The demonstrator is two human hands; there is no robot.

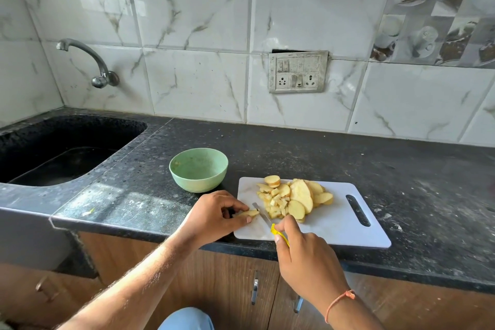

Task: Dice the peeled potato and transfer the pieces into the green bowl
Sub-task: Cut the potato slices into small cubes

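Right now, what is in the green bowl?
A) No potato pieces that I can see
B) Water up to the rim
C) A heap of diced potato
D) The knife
A: the green bowl shows only its bare inside, while the potato pieces all lie on the white cutting board.

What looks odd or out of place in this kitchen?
The switch plate on the tiled wall sits crooked, with a dark gap above its top edge, as if it has come loose. The cutting board also overhangs the counter's front edge slightly.
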